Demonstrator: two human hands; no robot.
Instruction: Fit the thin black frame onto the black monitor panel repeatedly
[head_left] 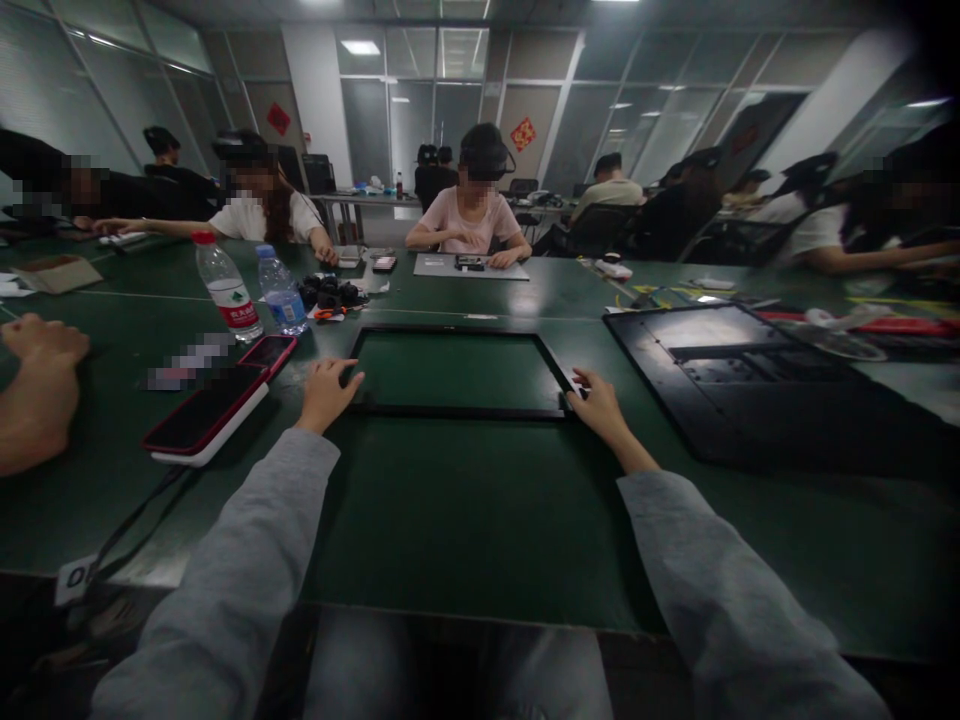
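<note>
A thin black rectangular bezel [457, 412], like the front frame of a monitor, lies on the green table in front of me. My left hand [326, 392] is at its left side, with thumb and index finger curled about that edge. On the opposite side my right hand [598, 402] pinches the right edge between thumb and fingers. Through the bezel's opening the green tabletop shows. To the right rests a large dark panel [675, 395], perhaps a monitor's back cover.
Left of me are a red-rimmed phone [217, 405] on a white block, a red-capped bottle [229, 290] and a blue-capped bottle [283, 290]. Another person's arm [37, 400] rests at far left. Across the table a person in pink [476, 215] works over a grey board [435, 267].
</note>
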